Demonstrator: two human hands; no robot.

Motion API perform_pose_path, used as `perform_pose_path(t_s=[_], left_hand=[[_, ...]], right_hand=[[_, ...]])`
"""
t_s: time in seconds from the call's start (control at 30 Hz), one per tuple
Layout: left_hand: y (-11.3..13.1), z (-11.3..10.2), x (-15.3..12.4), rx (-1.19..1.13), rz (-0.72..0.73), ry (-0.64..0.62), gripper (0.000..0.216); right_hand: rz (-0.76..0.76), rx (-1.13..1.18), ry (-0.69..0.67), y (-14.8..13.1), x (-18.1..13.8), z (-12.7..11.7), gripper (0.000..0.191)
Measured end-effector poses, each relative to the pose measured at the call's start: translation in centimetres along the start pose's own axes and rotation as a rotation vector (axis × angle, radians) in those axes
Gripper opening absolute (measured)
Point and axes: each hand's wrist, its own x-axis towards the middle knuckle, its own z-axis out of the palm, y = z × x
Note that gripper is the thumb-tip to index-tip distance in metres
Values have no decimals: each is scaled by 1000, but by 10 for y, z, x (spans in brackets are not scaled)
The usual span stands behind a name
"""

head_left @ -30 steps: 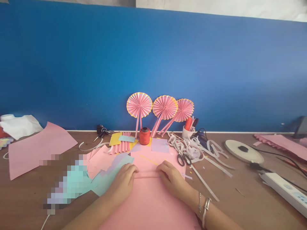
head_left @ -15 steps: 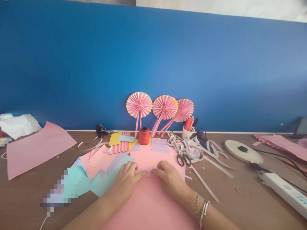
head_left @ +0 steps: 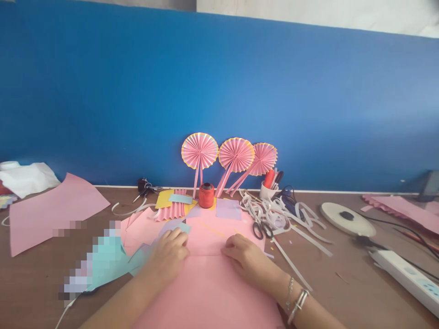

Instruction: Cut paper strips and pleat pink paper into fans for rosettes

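A large pink paper sheet (head_left: 209, 292) lies on the brown table (head_left: 343, 292) right in front of me. Its far edge is turned up into a wide folded flap (head_left: 206, 242). My left hand (head_left: 168, 257) has its fingers curled on the left end of the fold. My right hand (head_left: 244, 257), with bracelets on the wrist, pinches the right end. Both hands press the paper down against the table.
Three pink paper fans (head_left: 235, 154) lean on the blue wall behind a red thread spool (head_left: 206, 195). Scissors (head_left: 259, 228) and curled white paper strips (head_left: 277, 212) lie to the right, then a white disc (head_left: 348, 218) and a power strip (head_left: 408, 274). Teal paper (head_left: 109, 260), pleated pink paper (head_left: 173, 210) and another pink sheet (head_left: 51, 212) lie left.
The hands came together at the middle of the fold, then slid apart to its ends. The folded flap is wider than a second ago.
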Motion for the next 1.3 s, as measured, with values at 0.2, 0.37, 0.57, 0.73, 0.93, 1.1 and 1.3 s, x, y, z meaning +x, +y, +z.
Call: perform_pose_path(t_s=[0.2, 0.37, 0.57, 0.73, 0.93, 1.1, 1.3], left_hand=[[-6, 1, -1, -146, -189, 407, 32], [11, 2, -5, -417, -166, 376, 31], [39, 2, 1, -967, -421, 82, 36], [48, 9, 5, -1068, -497, 150, 37], [47, 23, -1, -1036, -371, 296, 29], [46, 21, 0, -923, -420, 179, 25], [45, 20, 0, -963, -442, 207, 28]], right_hand=[[31, 129, 121, 7, -1, 10, 37], [219, 507, 316, 3, 3, 11, 22], [73, 399, 358, -13, 1, 13, 33], [-117, 119, 219, -29, -2, 15, 49], [-170, 177, 170, -33, -2, 17, 49], [-118, 234, 235, -26, -2, 17, 50], [-91, 232, 205, -27, -3, 12, 40]])
